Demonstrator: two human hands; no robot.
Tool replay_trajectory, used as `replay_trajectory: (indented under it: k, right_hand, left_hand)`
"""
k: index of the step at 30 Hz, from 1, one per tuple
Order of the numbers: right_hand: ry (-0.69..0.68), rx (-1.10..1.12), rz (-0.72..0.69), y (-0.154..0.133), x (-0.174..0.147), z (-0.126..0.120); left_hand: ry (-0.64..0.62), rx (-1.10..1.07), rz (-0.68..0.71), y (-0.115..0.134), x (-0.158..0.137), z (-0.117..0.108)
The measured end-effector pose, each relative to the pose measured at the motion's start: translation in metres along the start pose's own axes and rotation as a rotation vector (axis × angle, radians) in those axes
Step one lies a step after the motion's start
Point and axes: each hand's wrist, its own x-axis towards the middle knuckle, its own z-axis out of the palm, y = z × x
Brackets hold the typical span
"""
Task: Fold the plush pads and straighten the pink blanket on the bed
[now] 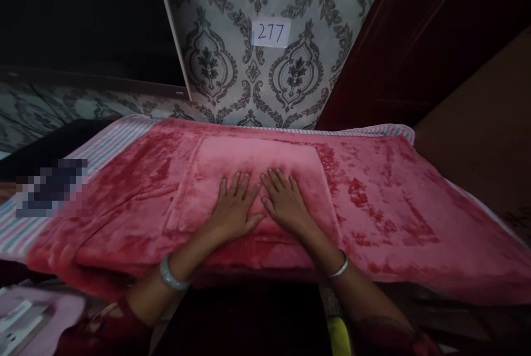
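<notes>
A folded pink plush cloth lies in the middle of a larger red-pink plush blanket. On its left half my left hand rests palm down with the fingers spread. My right hand lies flat on the right half, close beside the left, fingers apart. Neither hand holds anything. A pale bangle is on my left wrist and a silver one on my right. What the folded cloth looks like underneath is hidden.
A dark television screen stands at the back left. A paper marked 277 is on the patterned wall. To the right is a dark red panel. A blurred-out dark object lies on the blanket's striped left edge.
</notes>
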Motion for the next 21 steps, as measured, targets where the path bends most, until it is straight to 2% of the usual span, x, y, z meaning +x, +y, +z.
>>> replay_trajectory:
  k: [7,11,14,16,18,21]
  right_hand:
    - [-0.020,0.031,0.016,-0.002,0.000,0.005]
    - [-0.041,0.074,0.021,-0.001,0.003,-0.001]
    - [-0.107,0.149,-0.030,0.010,0.006,-0.011]
    - [-0.111,0.221,-0.084,0.019,0.010,-0.017]
    - [-0.065,0.271,-0.166,0.025,0.018,-0.022]
    - [-0.080,0.242,-0.340,0.026,0.035,-0.022]
  left_hand:
    - [-0.004,0.014,0.017,-0.006,-0.002,0.006]
    - [0.026,0.020,0.018,-0.008,-0.001,0.005]
    - [0.054,-0.002,0.032,-0.007,-0.003,-0.002]
    - [0.076,-0.039,0.110,-0.002,-0.007,-0.007]
    - [0.083,-0.076,0.246,0.006,-0.014,-0.007]
    - [0.076,-0.083,0.365,0.022,-0.026,0.001]
